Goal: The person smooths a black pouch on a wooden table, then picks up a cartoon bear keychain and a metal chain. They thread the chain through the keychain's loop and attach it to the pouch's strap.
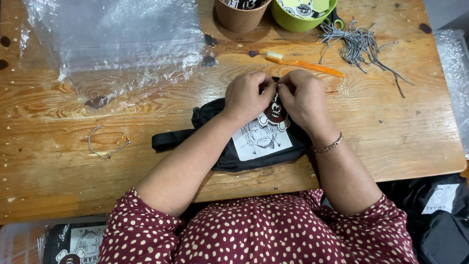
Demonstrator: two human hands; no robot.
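Worn, knotty planks of a wooden table (391,132) are filling the view, and a black fabric waist bag with a white drawn-portrait patch (254,144) is lying flat near the front edge. Both hands are working at its top edge: the left hand (246,97) and the right hand (304,100) are pinching closed, fingertips meeting, around a small brown-and-white round charm (275,113) that is hanging down over the patch. It looks as though the charm is being fastened on; whether it is already attached I cannot tell, since the fingers are covering the joint.

Off to the left a short silver ball chain (107,143) is lying loose, and a stack of clear plastic sleeves (112,36) is sitting behind it. An orange toothbrush (305,64), a bundle of black-and-white cords (359,44), a brown paper cup (239,17) and a green bowl (293,22) are lining the far side, the last two cut off by the frame. More bagged black pouches (439,220) are showing at the lower corners, judging from which several are already finished
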